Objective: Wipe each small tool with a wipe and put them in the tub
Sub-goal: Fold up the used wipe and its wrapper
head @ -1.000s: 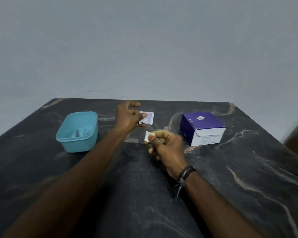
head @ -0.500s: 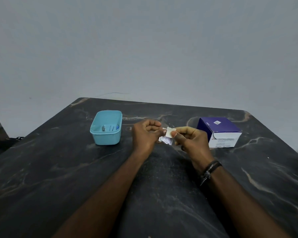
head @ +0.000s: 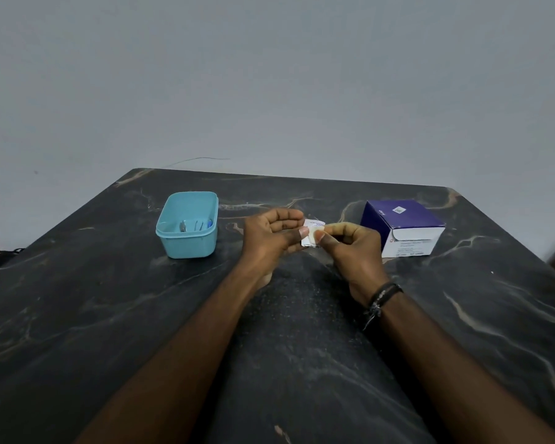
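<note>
A light blue tub (head: 186,241) stands on the dark marble table (head: 109,315), left of my hands, with several small tools (head: 194,224) lying inside it. Above the table's middle my left hand (head: 269,238) pinches a small white wipe packet (head: 311,233) between thumb and fingers. My right hand (head: 353,248) meets it there, its thumb and forefinger pinching a small white wipe (head: 318,234) against the packet. Where wipe ends and packet begins is hard to tell.
A purple and white box (head: 401,227) of wipes stands to the right of my hands, its flap open. A grey wall rises behind the table's far edge. A dark band circles my right wrist (head: 382,296).
A second ago my hands were apart, the left holding the packet further off, the right holding the wipe. They have since come together, and the view has shifted.
</note>
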